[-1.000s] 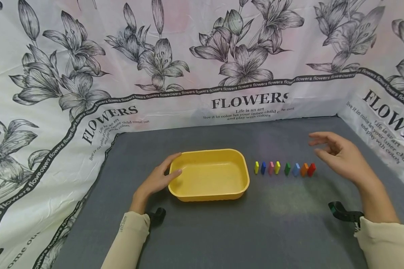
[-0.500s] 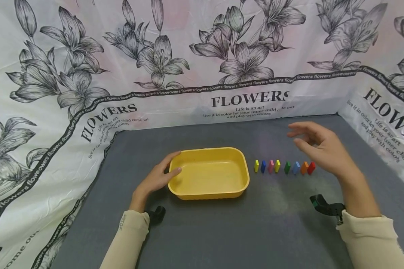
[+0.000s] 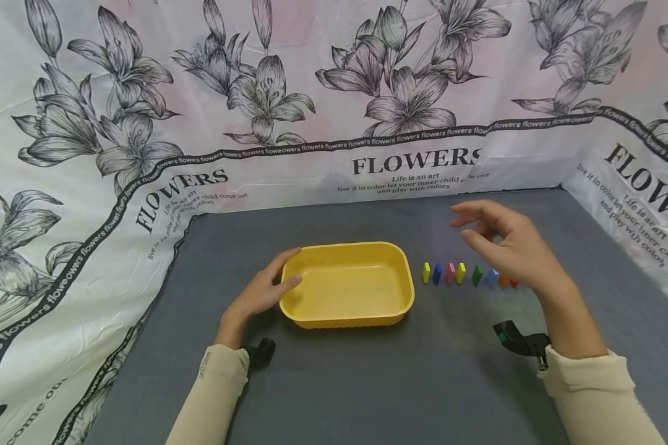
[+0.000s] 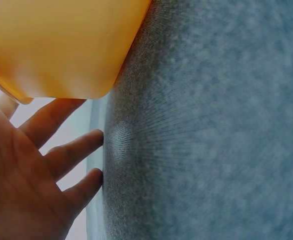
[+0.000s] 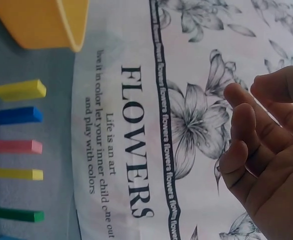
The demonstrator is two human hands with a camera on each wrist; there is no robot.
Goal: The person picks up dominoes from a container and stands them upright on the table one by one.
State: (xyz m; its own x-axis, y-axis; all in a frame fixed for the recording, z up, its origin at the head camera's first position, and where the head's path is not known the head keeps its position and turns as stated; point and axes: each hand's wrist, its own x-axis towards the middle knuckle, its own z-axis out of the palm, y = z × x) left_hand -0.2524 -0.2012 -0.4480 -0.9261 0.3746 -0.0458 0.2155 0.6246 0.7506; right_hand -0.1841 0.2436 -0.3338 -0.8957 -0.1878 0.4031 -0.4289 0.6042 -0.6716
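Observation:
A yellow plastic tub point(image 3: 347, 287) sits on the dark grey cloth, nothing inside it. My left hand point(image 3: 261, 290) holds its left rim, thumb over the inside and fingers outside; in the left wrist view two lower fingertips meet the cloth. To the tub's right stands a row of small upright blocks like dominoes: yellow point(image 3: 425, 272), dark blue point(image 3: 437, 274), pink point(image 3: 450, 273), another yellow point(image 3: 461, 272), green point(image 3: 477, 275), light blue, orange and red. Above the row's right end hovers my right hand point(image 3: 506, 244), fingers loosely bent and holding nothing, partly covering the last blocks.
A white cloth with flower prints and lettering point(image 3: 414, 162) rises behind the grey surface point(image 3: 367, 389) and along both sides. Each wrist carries a black camera mount, such as the right one point(image 3: 520, 340).
My right hand has moved left from beyond the red block to above the row's right part. The left hand keeps its place on the tub; the blocks have not moved.

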